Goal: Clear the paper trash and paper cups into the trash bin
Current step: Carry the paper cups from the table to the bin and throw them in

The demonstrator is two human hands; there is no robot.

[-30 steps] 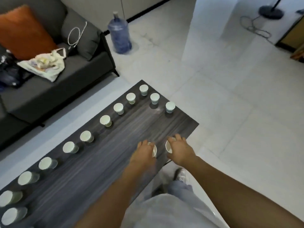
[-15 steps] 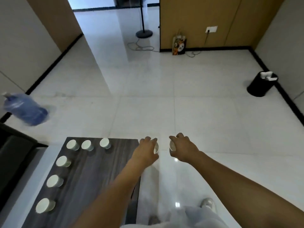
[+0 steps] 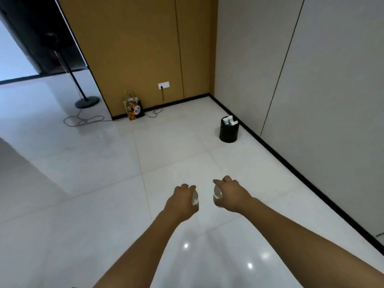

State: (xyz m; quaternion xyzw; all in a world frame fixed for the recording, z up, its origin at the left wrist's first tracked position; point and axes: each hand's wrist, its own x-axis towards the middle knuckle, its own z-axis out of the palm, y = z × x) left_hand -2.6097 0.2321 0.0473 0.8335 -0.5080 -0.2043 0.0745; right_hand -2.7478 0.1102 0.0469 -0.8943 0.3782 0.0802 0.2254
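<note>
My left hand [image 3: 181, 201] grips a white paper cup [image 3: 195, 198], of which only a sliver shows past my fingers. My right hand [image 3: 231, 194] holds a second white paper cup [image 3: 217, 194], its open rim facing left. Both hands are held out over the white tiled floor, side by side and a little apart. The black trash bin [image 3: 228, 132] stands on the floor ahead and to the right, near the wall corner, with several white cups sticking out of its top.
A patterned paper bag [image 3: 134, 109] leans against the brown wall panel, with a cable from the socket [image 3: 163, 85] beside it. A floor-stand base [image 3: 86, 101] with a looped cord sits at the left. The grey wall with black skirting [image 3: 291, 163] runs along the right.
The view has swung right, away from the dark table and its rows of cups, which have left the frame. Both hands lifted a cup each off the table. The bin is nearer and more central.
</note>
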